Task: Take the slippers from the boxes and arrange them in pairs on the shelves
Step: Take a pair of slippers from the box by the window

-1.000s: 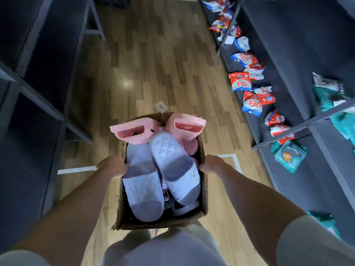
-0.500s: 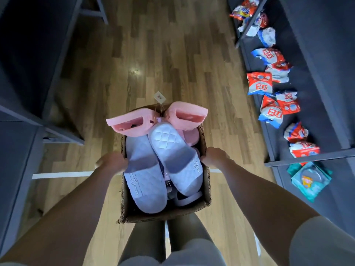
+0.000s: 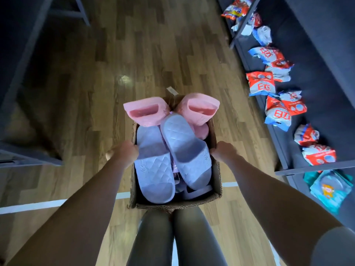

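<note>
Left hand point(image 3: 124, 152) and right hand point(image 3: 223, 151) gripping opposite rims of cardboard box point(image 3: 216, 169), fingers curled over edges; lilac slippers point(image 3: 153, 169) between hands, pink slippers point(image 3: 146, 112) beyond them

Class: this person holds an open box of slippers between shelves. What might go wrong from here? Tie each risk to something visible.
1. The pink slippers stand above the far rim of the cardboard box; a tilt might spill them.
2. The left hand and right hand grip only its sides, so the loaded box might slip.
3. The box hides part of the floor ahead; a stumble is possible.
</note>
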